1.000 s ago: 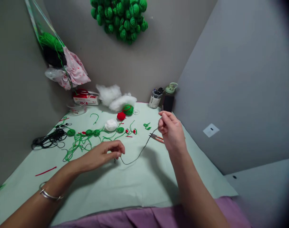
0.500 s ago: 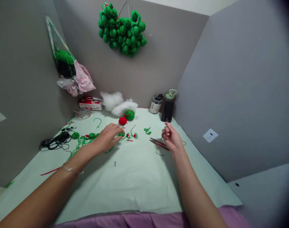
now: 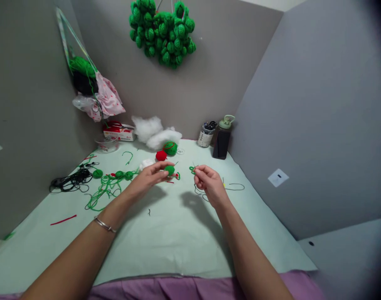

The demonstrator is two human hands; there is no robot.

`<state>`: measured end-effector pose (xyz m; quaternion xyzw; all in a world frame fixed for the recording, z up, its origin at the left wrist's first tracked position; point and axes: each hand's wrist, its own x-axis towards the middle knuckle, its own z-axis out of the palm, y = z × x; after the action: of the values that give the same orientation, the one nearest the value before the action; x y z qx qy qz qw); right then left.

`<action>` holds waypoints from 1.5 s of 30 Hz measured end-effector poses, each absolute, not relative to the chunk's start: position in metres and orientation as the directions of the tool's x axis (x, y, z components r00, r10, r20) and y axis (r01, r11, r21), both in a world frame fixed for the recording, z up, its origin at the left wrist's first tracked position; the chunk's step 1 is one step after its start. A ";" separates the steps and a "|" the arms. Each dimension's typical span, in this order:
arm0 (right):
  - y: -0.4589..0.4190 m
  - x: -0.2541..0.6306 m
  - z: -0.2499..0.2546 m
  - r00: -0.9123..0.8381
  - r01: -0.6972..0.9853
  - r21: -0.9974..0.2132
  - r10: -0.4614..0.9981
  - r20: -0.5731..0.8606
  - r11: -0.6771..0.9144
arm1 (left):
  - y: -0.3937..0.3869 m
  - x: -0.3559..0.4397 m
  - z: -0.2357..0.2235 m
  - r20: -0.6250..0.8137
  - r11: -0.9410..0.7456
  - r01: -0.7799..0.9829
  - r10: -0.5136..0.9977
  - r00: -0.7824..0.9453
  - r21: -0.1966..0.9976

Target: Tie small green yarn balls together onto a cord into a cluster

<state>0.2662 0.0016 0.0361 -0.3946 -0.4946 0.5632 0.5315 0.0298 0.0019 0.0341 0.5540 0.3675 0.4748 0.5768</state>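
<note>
My left hand (image 3: 157, 173) is above the middle of the table, its fingers closed on a small green crocheted ball (image 3: 169, 170). To its right, my right hand (image 3: 207, 181) pinches a thin needle (image 3: 193, 163) pointing upward. A dark thread (image 3: 239, 186) trails across the cloth around that hand. Just past the left fingertips lies a small red, white and green crocheted piece (image 3: 178, 176). A green yarn bit (image 3: 192, 169) shows partly behind the right fingertips. The scissors are hidden from sight.
Green yarn strands (image 3: 104, 189) and a black cord tangle (image 3: 71, 180) lie at left. White stuffing (image 3: 154, 131), a red yarn ball (image 3: 161, 155) and a green yarn ball (image 3: 170, 148) sit at the back. A dark bottle (image 3: 222, 141) stands near the right wall.
My left hand has picked up the green crocheted ball and moved right. My right hand has come left with the needle, toward the other hand.
</note>
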 end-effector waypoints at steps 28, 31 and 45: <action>-0.026 0.229 0.021 -0.312 0.297 -0.904 0.926 0.214 0.309 | -0.018 0.037 0.008 -0.014 0.090 -0.281 0.965 0.264 0.955; -0.023 0.225 0.014 -0.271 0.255 -0.932 0.944 0.187 0.258 | -0.020 0.040 0.007 0.008 0.047 -0.198 0.962 0.272 0.979; -0.013 0.231 0.019 -0.271 -0.267 -0.961 0.963 0.005 -0.070 | -0.007 0.015 0.024 -0.016 0.023 -0.652 1.000 0.017 0.758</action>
<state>0.2307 -0.0132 0.0192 -0.3615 -0.4809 0.6358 0.4836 0.0150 -0.0071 0.0243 0.2921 0.2976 0.6349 0.6504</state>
